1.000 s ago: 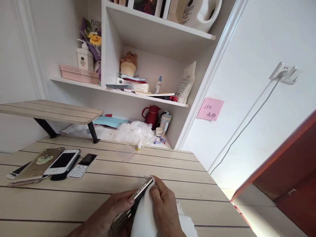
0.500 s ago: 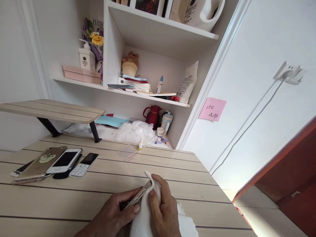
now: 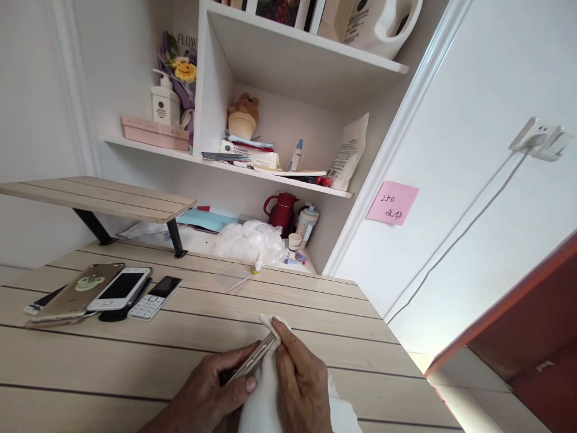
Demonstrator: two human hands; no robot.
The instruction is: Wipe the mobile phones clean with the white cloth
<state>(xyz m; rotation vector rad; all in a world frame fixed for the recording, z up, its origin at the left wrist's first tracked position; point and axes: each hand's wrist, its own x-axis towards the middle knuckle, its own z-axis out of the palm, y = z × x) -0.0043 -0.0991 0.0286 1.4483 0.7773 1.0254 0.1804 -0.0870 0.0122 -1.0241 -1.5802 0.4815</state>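
Observation:
Near the table's front edge, my left hand (image 3: 214, 385) grips a thin gold-coloured phone (image 3: 252, 359) by its lower part, thumb on one side and fingers on the other. The phone is tilted, its edge facing up. My right hand (image 3: 301, 380) is closed on a white cloth (image 3: 261, 397), pressing it against the phone's upper end with the index finger and thumb. The cloth hangs down between my hands and shows again beyond my right hand. The phone's faces are mostly hidden.
Several phones lie at the left, among them a white keypad phone (image 3: 154, 298) and a gold one (image 3: 81, 291). A small bottle (image 3: 257, 264) and a clear plastic sheet (image 3: 231, 276) are at the table's back. A raised stand (image 3: 103, 195) is at the left.
The index finger of my right hand has straightened along the cloth at the phone's top end, and the cloth there has shifted slightly. My left hand holds the phone much as before.

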